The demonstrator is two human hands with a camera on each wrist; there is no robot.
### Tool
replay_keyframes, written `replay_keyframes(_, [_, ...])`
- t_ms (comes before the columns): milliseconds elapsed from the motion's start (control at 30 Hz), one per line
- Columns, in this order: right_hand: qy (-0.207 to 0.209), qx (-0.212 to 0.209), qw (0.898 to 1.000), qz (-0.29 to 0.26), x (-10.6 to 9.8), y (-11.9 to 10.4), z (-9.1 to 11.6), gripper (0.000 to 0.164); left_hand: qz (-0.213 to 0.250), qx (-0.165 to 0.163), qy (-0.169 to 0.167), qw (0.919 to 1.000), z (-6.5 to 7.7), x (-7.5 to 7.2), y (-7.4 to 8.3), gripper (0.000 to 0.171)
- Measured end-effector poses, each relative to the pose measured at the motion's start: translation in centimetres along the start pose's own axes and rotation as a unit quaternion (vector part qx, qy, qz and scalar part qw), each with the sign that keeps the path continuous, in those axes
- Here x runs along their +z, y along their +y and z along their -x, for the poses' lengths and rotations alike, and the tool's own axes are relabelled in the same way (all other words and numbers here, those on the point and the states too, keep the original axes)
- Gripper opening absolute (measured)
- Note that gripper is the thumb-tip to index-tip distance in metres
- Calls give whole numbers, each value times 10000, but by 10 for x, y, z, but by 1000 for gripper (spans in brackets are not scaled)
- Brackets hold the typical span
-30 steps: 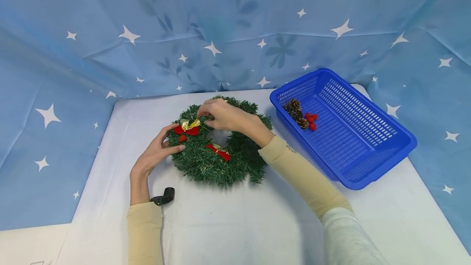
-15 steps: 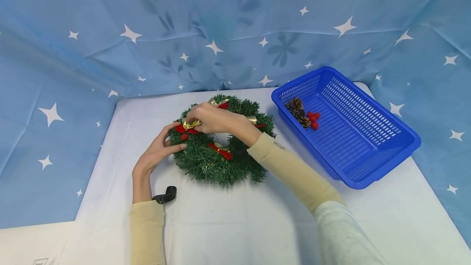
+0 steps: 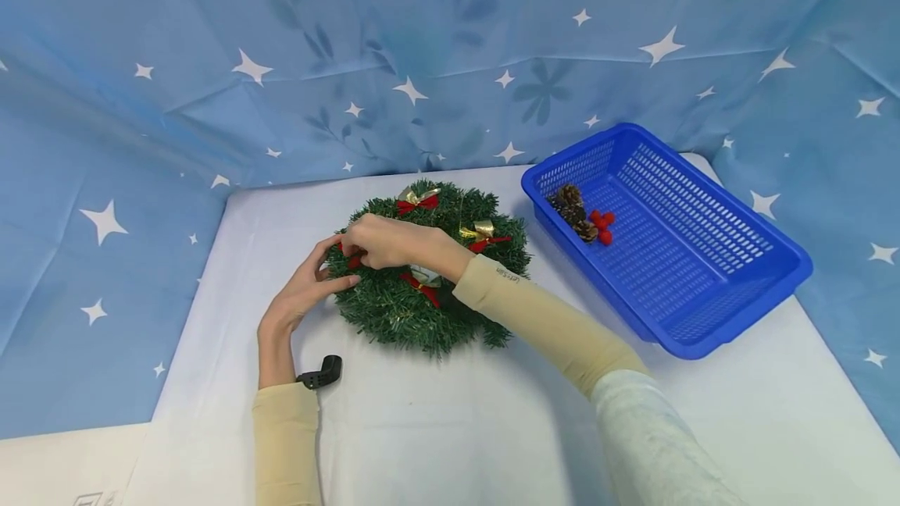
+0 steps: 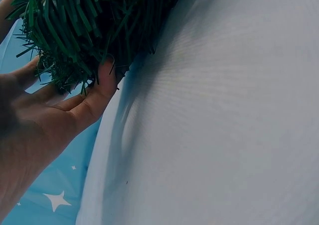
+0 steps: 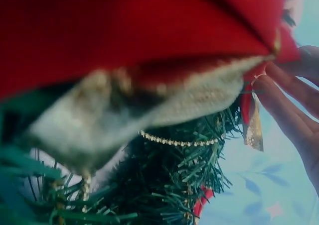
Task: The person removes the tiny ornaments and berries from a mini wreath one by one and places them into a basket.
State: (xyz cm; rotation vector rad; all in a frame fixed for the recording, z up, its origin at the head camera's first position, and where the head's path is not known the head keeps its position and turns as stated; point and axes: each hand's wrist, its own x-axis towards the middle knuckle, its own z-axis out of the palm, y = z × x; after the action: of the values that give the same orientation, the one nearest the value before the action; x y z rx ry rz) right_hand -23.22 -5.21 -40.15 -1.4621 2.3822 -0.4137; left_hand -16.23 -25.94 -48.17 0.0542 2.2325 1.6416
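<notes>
A green tinsel wreath (image 3: 394,322) lies on the table. At its left edge my left hand (image 3: 298,295) grips it, thumb toward the front and fingers around the outer side; in the left wrist view a fingertip (image 4: 106,75) curls against the green needles. My right hand (image 3: 383,242) reaches across the wreath and pinches a red and gold bow (image 5: 253,130) on its left part, mostly hidden by the hand in the head view. A small red ball (image 3: 355,261) shows just below these fingers. Another red and gold bow (image 5: 149,41) fills the right wrist view's foreground.
More bows decorate the wreath, one at the back (image 3: 418,200) and one at the right (image 3: 483,235). A blue basket (image 3: 766,295) stands right of it, holding pine cones (image 3: 571,205) and red berries (image 3: 602,225). A starry blue cloth (image 3: 450,100) hangs behind.
My right hand has moved left and slightly toward me, from the inner upper left of the wreath onto the left bow. The left hand keeps its hold on the edge.
</notes>
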Motion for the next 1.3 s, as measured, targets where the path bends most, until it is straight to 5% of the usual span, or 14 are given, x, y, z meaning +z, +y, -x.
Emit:
replay_keyframes(600, [-361, 61, 9985, 418, 3, -8, -11, 23, 82, 107, -5, 9999, -3, 1, 1, 93])
replay_keyframes(1300, [-269, 213, 9951, 929, 8, -10, -12, 8, 37, 26, 13, 10000, 0, 1, 0, 94])
